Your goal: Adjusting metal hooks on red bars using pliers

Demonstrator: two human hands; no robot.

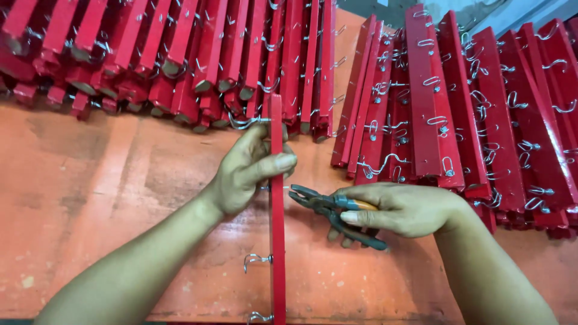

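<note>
- Orange-red worktable [120, 198]: carried everything.
- Two heaps of red hook bars, one [180, 54] up-left of the held red bar, other [469, 108] up-right of it.
- Held red bar [277, 229]: stood on edge mid-table, running toward camera; wire hooks [256, 260] stuck out of its left side.
- Left hand [250, 168]: clamped round bar's upper part, thumb across front.
- Right hand [403, 207]: just right of bar, closed round pliers' handles.
- Pliers [328, 207]: nose almost touching bar's right side, jaws slightly apart, nothing visibly gripped.
</note>
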